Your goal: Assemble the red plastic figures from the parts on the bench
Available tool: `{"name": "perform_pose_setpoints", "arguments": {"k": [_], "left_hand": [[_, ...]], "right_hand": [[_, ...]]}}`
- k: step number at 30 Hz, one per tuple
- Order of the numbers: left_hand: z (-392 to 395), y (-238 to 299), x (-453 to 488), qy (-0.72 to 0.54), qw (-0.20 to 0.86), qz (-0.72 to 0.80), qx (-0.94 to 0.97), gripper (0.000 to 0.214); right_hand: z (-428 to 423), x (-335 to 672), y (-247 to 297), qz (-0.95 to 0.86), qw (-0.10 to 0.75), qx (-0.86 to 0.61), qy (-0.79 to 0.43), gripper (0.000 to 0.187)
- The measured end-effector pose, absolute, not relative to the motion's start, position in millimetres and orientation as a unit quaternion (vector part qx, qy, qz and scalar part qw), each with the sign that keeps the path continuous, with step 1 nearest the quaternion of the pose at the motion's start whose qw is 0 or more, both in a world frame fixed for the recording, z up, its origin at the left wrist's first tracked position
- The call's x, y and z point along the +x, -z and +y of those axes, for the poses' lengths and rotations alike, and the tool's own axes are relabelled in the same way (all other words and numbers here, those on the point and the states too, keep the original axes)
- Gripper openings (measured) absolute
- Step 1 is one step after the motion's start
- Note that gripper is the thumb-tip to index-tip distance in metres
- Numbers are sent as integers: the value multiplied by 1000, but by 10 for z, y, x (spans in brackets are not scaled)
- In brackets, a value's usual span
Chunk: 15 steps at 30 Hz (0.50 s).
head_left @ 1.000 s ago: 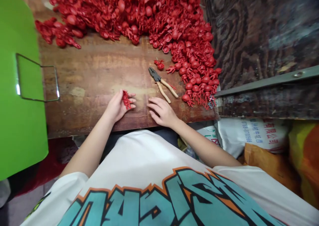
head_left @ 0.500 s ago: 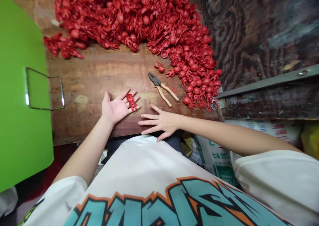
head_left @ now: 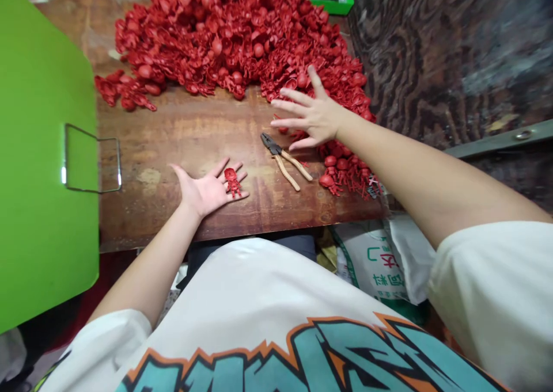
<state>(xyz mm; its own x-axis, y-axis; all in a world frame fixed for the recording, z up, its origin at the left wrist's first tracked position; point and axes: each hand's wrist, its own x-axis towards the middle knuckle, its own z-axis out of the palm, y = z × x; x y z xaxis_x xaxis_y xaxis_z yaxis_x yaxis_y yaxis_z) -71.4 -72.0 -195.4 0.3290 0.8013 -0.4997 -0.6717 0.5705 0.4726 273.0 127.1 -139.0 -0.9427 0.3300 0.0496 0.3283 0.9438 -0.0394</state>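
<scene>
My left hand is palm up over the near part of the table, its fingers spread flat. A small red plastic figure with a large head lies across those fingers, not gripped. My right hand is palm down with fingers spread, over the right part of the heap of red plastic figures; nothing shows in it, and it hides some of them. Pliers with wrapped tan handles and dark jaws lie on the table between both hands, just below my right fingers.
The wooden table ends close to my body. At left stands a bright green panel with a wire handle. A green box is at the back. A dark wooden board with a metal strip borders the right side. Printed sacks lie below.
My right hand has moved from the table's near edge up and away from me, over the right part of the heap. My left hand stays flat with the figure on it. The view has shifted slightly.
</scene>
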Motion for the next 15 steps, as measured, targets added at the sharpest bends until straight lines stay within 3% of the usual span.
{"name": "perform_pose_setpoints", "arguments": {"k": [8,15], "left_hand": [[-719,1990,-768,-460,831,313,-13,133],[-727,2020,-788,-451,841,298,-26,110]], "right_hand": [[1504,3019,1746,-961,43,-268,46,81],[1530,2842,1899,-961,38,-269,49,61]]}}
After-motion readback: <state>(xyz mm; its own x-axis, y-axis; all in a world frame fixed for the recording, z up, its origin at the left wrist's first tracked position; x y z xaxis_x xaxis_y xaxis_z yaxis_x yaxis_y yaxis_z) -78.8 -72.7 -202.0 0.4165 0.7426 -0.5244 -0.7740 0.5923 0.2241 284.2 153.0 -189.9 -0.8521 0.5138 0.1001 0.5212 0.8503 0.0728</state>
